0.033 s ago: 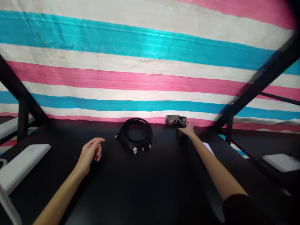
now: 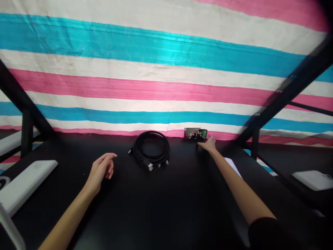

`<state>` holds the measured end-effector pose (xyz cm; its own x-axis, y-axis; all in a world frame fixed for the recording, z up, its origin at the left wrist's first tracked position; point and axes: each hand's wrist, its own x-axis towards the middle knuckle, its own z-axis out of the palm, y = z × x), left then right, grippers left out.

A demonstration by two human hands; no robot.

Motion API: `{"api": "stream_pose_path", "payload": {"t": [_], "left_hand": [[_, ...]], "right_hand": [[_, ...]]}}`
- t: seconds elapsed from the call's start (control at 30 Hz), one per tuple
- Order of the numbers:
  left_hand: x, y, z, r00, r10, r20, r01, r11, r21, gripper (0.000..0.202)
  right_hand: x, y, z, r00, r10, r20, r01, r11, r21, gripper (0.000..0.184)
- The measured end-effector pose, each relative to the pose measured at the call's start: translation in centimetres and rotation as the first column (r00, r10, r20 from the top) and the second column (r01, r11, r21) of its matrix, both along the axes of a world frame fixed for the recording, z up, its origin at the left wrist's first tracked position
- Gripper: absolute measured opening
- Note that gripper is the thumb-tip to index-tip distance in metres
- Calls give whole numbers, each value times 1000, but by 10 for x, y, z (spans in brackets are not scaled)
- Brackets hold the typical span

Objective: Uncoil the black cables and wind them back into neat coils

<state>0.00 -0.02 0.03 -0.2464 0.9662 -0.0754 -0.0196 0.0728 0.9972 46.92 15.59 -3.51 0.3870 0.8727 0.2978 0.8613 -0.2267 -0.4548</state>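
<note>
Two hands in view, both the wearer's own. Left hand [image 2: 100, 170] sits near-left over the black desk [image 2: 166, 205], palm turned inward, fingers loosely curled and spread, holding nothing; can't tell if it rests on the surface or hovers just above it. Right hand [image 2: 209, 144] is stretched out to the far edge, arm nearly straight, fingertips at the right end of a phone [image 2: 199, 134]. Contact looks likely, but the view is too small to show whether it grips the phone or only touches it. Phone lies landscape at the foot of the striped tarp [image 2: 156, 86], screen lit and facing the wearer; it looks propped against the tarp, probably so the display stays readable from the seat. Cable coil [image 2: 151, 147] lies flat on the desk, far centre, between the two hands and apart from both, just left of the phone. It's wound into a tight black ring with several pale connector ends poking out on the near side, so it seems bundled to stay compact and untangled. White flat slab [image 2: 26, 182] lies on the near-left edge, well apart from the left hand. Another white slab [image 2: 313, 180] is on a separate surface far right. White sheet corner [image 2: 234, 166] shows just right of the right forearm. Black frame struts [image 2: 286, 90] slant up on both sides.
</note>
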Motion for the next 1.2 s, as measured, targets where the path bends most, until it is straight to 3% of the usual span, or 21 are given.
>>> {"api": "stream_pose_path", "payload": {"t": [0.1, 0.17, 0.23, 0.33, 0.43, 0.57, 0.7, 1.2], "left_hand": [[1, -1, 0, 1000, -10, -16, 10, 1000, 23, 25], [4, -1, -1, 997, -18, -78, 21, 999, 46, 26], [9, 1, -2, 962, -63, -266, 77, 996, 44, 29], [15, 11, -3, 779, -184, -600, 188, 980, -57, 34], [16, 26, -3, 645, -231, -729, 200, 971, -132, 31], [6, 43, -4, 491, -286, -823, 196, 957, -215, 31], [-4, 44, -7, 405, -376, -834, 263, 921, -288, 38], [11, 27, -10, 128, -280, -952, 267, 934, -238, 30]], "right_hand": [[-36, -20, -5, 992, -116, -57, 116, 993, 5, 91], [-68, -33, -11, 994, -79, -72, 80, 997, 21, 92], [-100, -44, -18, 996, -19, -82, 22, 999, 36, 90], [-139, -56, -26, 993, 75, -89, -70, 996, 60, 80], [-159, -63, -27, 984, 162, -72, -156, 985, 78, 59], [-162, -70, -24, 968, 249, -17, -247, 965, 84, 36], [-158, -73, -23, 948, 313, 56, -316, 947, 55, 19], [-155, -74, -25, 894, 408, 184, -416, 909, 9, 20]]}}
